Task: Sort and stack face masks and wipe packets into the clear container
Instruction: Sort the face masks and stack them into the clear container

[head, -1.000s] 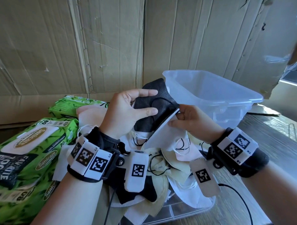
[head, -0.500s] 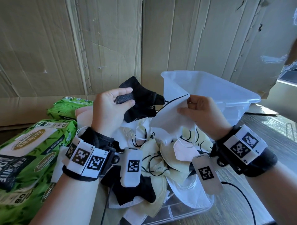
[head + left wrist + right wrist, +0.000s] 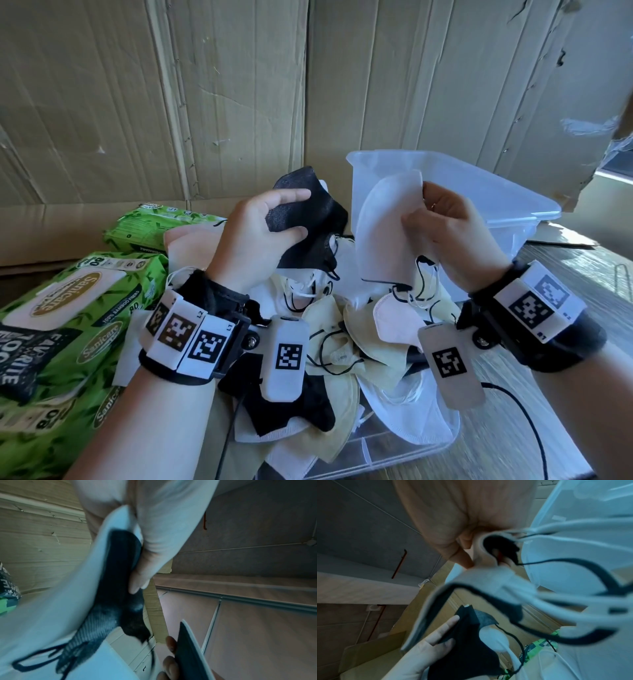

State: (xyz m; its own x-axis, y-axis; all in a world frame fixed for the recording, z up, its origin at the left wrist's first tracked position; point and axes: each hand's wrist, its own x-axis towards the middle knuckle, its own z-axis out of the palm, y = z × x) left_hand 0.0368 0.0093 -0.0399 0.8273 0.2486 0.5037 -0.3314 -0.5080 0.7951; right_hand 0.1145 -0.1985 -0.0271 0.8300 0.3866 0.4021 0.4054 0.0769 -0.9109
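Gripping black mask (image 3: 308, 219), white mask (image 3: 387, 226).

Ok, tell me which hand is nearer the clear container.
Right. The right hand, pinching a white mask, is directly in front of the container; the left hand, gripping a black mask, is off to its left.

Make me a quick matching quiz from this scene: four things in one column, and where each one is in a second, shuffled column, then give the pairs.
Things:
1. black mask
2. white mask
3. wipe packets
4. clear container

Places:
A. standing behind the right hand
B. lying at the far left
C. held in the left hand
D. pinched in the right hand

Pairs: 1-C, 2-D, 3-B, 4-A
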